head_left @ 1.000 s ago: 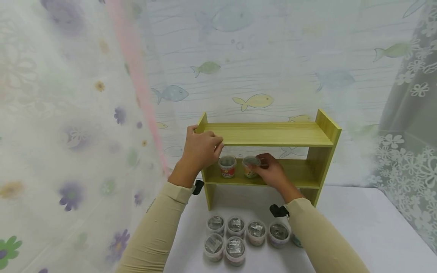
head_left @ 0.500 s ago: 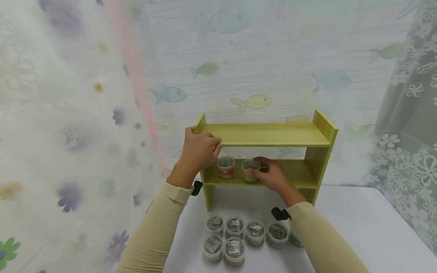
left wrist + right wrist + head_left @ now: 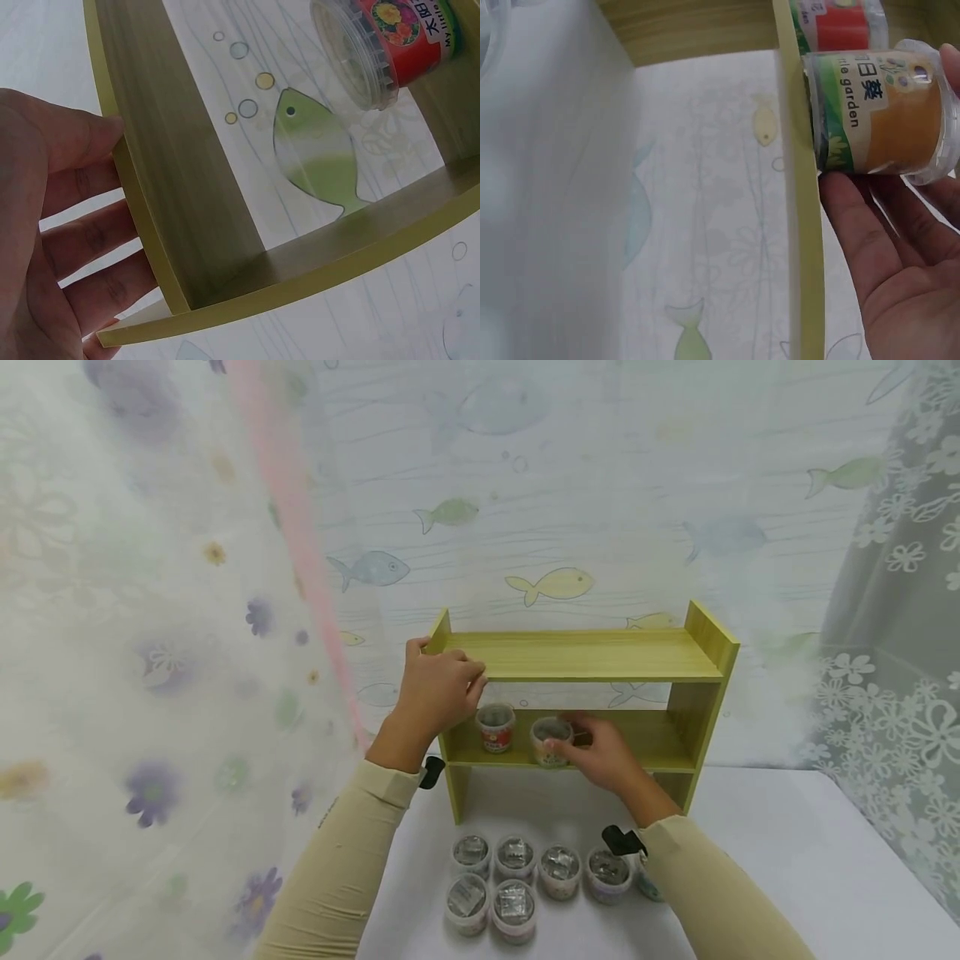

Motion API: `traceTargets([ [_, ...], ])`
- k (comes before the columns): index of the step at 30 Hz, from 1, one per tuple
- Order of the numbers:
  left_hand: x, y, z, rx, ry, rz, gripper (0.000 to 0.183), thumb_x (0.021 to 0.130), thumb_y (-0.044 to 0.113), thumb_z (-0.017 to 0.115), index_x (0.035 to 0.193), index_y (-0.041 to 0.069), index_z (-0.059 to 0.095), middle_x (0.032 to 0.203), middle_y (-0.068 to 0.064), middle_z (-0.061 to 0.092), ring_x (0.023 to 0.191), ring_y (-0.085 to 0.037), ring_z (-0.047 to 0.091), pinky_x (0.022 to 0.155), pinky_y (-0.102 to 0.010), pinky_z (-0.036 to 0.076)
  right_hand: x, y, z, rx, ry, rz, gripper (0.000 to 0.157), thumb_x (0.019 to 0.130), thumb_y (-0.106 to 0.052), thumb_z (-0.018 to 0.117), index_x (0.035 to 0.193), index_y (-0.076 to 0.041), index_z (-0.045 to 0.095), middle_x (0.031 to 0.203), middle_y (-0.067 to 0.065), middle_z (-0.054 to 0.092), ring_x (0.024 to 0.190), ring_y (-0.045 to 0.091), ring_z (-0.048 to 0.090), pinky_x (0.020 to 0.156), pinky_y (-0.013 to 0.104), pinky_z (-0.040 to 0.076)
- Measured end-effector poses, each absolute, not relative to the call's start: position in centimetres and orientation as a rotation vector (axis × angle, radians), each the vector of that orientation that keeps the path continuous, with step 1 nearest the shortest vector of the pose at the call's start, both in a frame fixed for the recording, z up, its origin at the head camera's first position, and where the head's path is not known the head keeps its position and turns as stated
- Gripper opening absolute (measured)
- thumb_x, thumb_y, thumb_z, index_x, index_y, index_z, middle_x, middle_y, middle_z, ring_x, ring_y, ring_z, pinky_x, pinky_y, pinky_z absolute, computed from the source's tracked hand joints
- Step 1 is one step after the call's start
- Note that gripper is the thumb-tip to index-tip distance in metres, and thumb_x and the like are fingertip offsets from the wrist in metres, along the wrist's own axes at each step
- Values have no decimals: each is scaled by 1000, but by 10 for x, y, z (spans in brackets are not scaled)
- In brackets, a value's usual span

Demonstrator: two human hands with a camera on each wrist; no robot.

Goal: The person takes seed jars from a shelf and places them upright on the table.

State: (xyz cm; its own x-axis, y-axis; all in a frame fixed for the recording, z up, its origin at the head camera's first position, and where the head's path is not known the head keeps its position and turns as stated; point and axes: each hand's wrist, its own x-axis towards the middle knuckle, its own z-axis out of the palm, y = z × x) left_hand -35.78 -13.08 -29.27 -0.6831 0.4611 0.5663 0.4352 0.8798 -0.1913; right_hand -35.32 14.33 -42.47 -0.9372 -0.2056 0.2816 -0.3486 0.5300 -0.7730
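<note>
A small yellow-green wooden shelf (image 3: 577, 656) stands on the white table. My left hand (image 3: 442, 689) grips its left side panel near the top; in the left wrist view the thumb lies against the panel's front edge, fingers behind it. My right hand (image 3: 606, 753) holds a clear plastic cup (image 3: 900, 112) with an orange-and-green label, printed "garden". That cup is at the front edge of the middle board, its base overlapping the edge in the head view. Left of it on the same board sits a red-labelled plastic cup (image 3: 409, 41).
Several foil-topped plastic cups (image 3: 514, 906) stand on the table (image 3: 780, 852) in front of the shelf, one partly hidden by the right sleeve (image 3: 720, 893). Behind the shelf hangs a fish-print curtain (image 3: 555, 510); a flowered curtain (image 3: 150, 693) hangs at the left.
My right hand has drawn the orange-labelled cup slightly toward me, to the board's front edge. The left hand keeps its grip on the shelf. The view has shifted a little.
</note>
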Motion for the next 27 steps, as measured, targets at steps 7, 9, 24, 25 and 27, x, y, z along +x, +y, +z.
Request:
traceTargets([
  [7, -358, -132, -293, -644, -2411, 59, 22, 103, 35, 60, 93, 27, 77, 98, 5, 77, 95, -13, 71, 114, -66, 28, -346, 142, -423, 490, -2585, 1347, 69, 92, -48, 77, 147, -10, 58, 137, 15, 66, 116, 35, 68, 85, 42, 61],
  [9, -358, -132, -293, -645, -2410, 64, 22, 103, 36, 60, 94, 27, 78, 98, 5, 77, 95, -14, 71, 113, -66, 28, -343, 142, -422, 493, -2574, 1352, 68, 91, -47, 77, 146, -11, 59, 137, 14, 66, 116, 35, 69, 85, 43, 61],
  [24, -357, -130, -291, -631, -2424, 70, 21, 102, 35, 59, 97, 28, 78, 102, 5, 77, 98, -14, 71, 114, -65, 28, -318, 145, -423, 566, -2515, 1275, 60, 89, -45, 81, 137, -13, 65, 120, 7, 74, 108, 28, 72, 79, 37, 59],
  [25, -357, -130, -291, -630, -2425, 72, 21, 102, 35, 59, 97, 28, 78, 102, 5, 77, 98, -14, 71, 114, -65, 28, -316, 145, -423, 570, -2514, 1271, 59, 89, -46, 81, 136, -13, 66, 119, 6, 74, 108, 27, 72, 80, 36, 59],
  [27, -357, -130, -291, -627, -2426, 72, 21, 102, 35, 59, 97, 28, 78, 102, 4, 78, 98, -14, 71, 114, -65, 28, -311, 145, -424, 583, -2518, 1273, 60, 88, -48, 80, 136, -14, 66, 120, 5, 74, 108, 25, 72, 81, 36, 60],
])
